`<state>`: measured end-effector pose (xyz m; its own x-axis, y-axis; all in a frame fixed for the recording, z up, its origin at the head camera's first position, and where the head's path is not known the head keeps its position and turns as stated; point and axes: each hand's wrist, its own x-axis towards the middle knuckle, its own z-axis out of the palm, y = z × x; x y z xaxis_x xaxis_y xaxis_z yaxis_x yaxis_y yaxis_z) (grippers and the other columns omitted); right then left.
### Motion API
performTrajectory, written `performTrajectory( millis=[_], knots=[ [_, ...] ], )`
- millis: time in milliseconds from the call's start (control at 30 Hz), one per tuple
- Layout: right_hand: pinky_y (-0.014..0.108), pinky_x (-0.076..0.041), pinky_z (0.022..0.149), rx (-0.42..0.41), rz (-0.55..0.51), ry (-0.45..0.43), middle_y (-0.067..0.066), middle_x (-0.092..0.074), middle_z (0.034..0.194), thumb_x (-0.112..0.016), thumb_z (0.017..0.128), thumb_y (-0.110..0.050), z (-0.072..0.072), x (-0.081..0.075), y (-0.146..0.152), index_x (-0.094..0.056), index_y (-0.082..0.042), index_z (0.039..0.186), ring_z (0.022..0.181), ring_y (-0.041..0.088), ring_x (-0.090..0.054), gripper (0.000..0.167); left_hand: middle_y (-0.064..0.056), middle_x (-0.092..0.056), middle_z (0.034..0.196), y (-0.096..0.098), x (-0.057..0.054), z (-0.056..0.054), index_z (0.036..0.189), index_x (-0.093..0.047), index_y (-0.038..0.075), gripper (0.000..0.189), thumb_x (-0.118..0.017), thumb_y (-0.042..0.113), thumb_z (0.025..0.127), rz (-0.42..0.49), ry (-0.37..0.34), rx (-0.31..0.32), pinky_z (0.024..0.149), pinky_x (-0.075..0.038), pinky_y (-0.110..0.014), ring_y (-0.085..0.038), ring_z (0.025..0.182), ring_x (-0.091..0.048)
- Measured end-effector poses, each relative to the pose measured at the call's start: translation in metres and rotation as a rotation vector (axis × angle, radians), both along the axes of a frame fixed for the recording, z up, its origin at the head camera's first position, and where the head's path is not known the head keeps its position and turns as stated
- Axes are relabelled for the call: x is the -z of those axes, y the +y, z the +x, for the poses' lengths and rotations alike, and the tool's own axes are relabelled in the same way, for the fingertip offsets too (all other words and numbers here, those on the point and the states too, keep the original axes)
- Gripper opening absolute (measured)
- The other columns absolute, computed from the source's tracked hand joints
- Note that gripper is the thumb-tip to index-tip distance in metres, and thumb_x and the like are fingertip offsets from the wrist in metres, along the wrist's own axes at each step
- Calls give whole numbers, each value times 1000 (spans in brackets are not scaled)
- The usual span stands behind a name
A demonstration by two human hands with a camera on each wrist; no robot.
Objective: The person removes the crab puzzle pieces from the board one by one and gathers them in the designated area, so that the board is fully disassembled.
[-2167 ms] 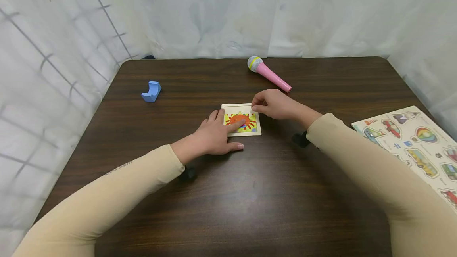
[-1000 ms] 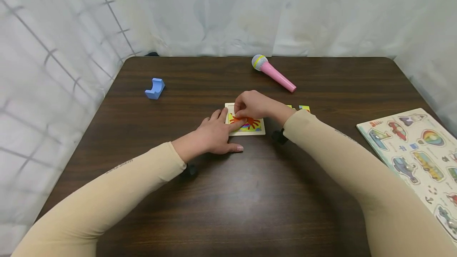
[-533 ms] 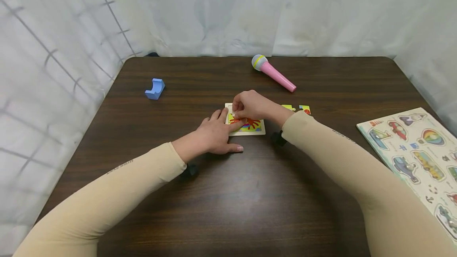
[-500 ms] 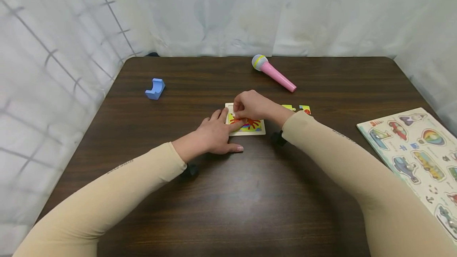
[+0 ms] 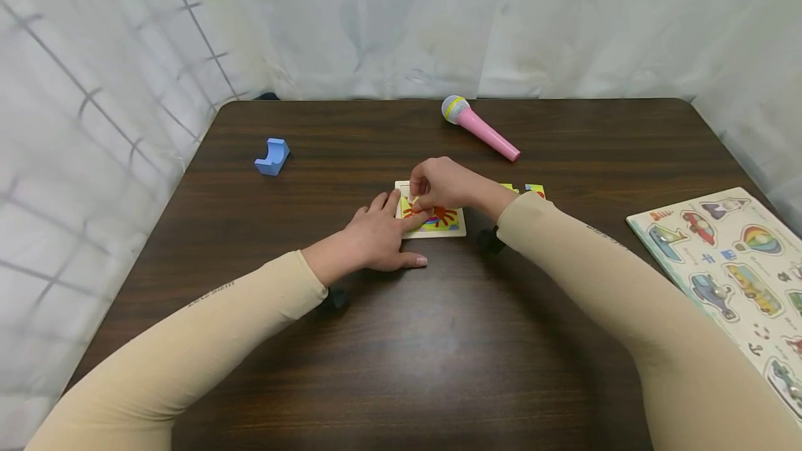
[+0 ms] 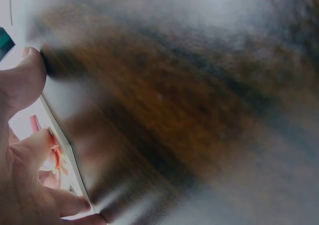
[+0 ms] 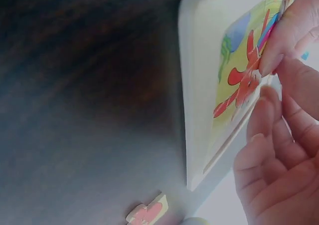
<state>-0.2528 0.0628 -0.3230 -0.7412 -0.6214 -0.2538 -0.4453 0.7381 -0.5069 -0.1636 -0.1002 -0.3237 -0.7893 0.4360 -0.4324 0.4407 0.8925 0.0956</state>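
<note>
A small wooden tray jigsaw with a red crab picture lies flat on the table. My left hand rests on its left side with the fingers spread, the index finger lying across the picture. My right hand is over the upper part of the tray. Its thumb and index finger pinch a small jigsaw piece at the picture's upper left, mostly hidden by the fingers. In the right wrist view, the picture lies beside those fingertips. Two loose jigsaw pieces sit to the right, partly behind the right wrist.
A pink toy microphone lies beyond the right hand. To the far left stands a light blue curved block. A large board of vehicle pictures lies at the right, partly under the right forearm. White curtains hang behind the table.
From the tray's right edge, my right hand has moved left over the picture's upper left, uncovering loose pieces at the right. Lately its fingers shift only slightly. The left hand stays put.
</note>
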Motion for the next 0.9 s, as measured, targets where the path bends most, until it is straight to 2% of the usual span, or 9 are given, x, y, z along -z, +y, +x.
performTrajectory(
  millis=[300,433,533,633,733,900],
  knots=[
    [26,-50,70,39,-123,-45,5,-69,87,-79,90,-14,1,-1,10,-68,-8,97,78,17,-60,15,-25,-2,171,2,3,-1,163,-18,41,87,-58,70,92,11,-7,-11,119,-27,-65,-46,156,-11],
    [27,-48,72,74,-202,-20,6,-71,85,-78,92,-14,1,-9,25,-70,-8,94,79,18,-61,10,-27,-4,170,2,4,-1,163,-18,41,88,-59,70,92,16,2,-17,119,-28,-64,-46,156,-13],
    [28,-48,72,109,-229,-8,11,-74,88,-76,93,-13,0,-16,43,-70,-7,94,82,24,-63,9,-27,-4,170,2,4,0,163,-18,40,87,-58,70,92,17,5,-20,119,-28,-64,-46,156,-13],
    [29,-47,71,165,-202,22,12,-75,90,-76,93,-14,0,-20,64,-71,-7,93,81,26,-63,8,-27,-3,170,2,3,1,163,-17,40,87,-58,69,92,16,5,-22,120,-28,-63,-46,156,-13],
    [30,-46,70,220,-130,48,9,-74,86,-77,92,-15,3,-20,84,-72,-9,91,78,23,-61,8,-27,-3,170,1,2,1,163,-17,41,87,-59,69,92,17,11,-23,120,-28,-62,-46,157,-13],
    [31,-47,71,223,-40,21,3,-75,81,-78,91,-14,9,-12,106,-74,-9,90,76,18,-60,7,-27,-5,170,0,2,2,164,-17,40,87,-60,67,93,27,20,-21,120,-28,-62,-46,157,-13]
  ],
)
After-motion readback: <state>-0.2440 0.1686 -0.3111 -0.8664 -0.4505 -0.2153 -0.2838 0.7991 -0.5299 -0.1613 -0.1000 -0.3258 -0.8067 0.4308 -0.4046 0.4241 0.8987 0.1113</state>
